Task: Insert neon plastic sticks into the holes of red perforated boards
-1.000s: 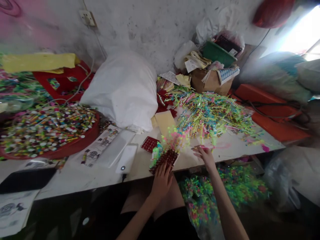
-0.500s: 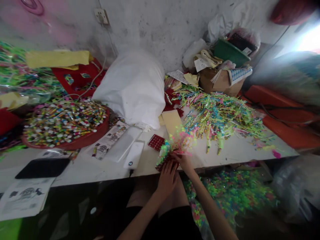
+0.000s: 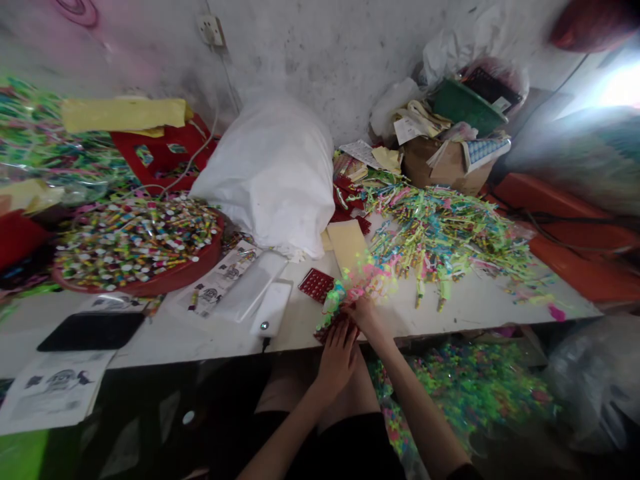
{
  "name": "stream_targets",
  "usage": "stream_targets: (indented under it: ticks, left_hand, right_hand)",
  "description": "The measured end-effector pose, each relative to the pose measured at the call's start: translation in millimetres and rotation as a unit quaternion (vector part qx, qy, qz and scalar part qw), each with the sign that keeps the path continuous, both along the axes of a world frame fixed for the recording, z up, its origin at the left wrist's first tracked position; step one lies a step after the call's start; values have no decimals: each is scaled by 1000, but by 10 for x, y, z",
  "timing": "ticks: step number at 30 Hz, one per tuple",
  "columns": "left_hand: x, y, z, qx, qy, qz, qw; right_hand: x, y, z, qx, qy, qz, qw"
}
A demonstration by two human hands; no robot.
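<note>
One long table [image 3: 305,323] carries the work, and its front edge passes just above the person's knees. Biggest on it is the white sack [image 3: 270,180], near the middle of the back edge. Toward the right end spreads the pile [image 3: 440,227] of thin coloured strips; toward the left end stands the red basin [image 3: 145,288], full of short pieces.

Both hands are near each other at the front edge. The left hand [image 3: 339,353] lies with straight fingers on the dark red tray [image 3: 323,332]; whether it grips, I cannot tell. The right hand [image 3: 363,313] has bent fingers at the far side of this tray, but what is between them is hidden.

The tray is at the front edge, below the middle, and mostly covered by the hands. A red card [image 3: 317,285] lies just behind it. Smallest are the green bits [image 3: 331,303] and the pink ones [image 3: 370,280], crowded beside the fingers.

In my judgement, the left hand should press the tray flat and evenly, away from the edge, while the right fingers work gently, without pulling the neighbouring bits.
</note>
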State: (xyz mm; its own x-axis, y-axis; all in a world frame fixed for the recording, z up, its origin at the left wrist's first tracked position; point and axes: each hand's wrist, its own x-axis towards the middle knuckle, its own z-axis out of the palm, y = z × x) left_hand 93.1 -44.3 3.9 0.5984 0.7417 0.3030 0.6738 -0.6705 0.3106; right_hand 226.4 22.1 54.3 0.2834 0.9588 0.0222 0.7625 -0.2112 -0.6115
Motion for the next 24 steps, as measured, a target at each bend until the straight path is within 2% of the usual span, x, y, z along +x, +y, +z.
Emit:
stream_targets:
  ticks: [9,16,21,24]
  left_hand:
    - [3,6,-5,13,12,-8,1000]
    - [0,-2,-4,16,-1,-1,1000]
    - [1,-6,8,16,7,1,1000]
    - [5,-8,2,19,8,3,1000]
  right_hand:
    - [145,-84,49,-16,96,46,994]
    - [81,8,85,8,-27,16,999]
    - [-2,75,80,-6,-39,41,998]
    - [-2,86,73,-38,-53,50,997]
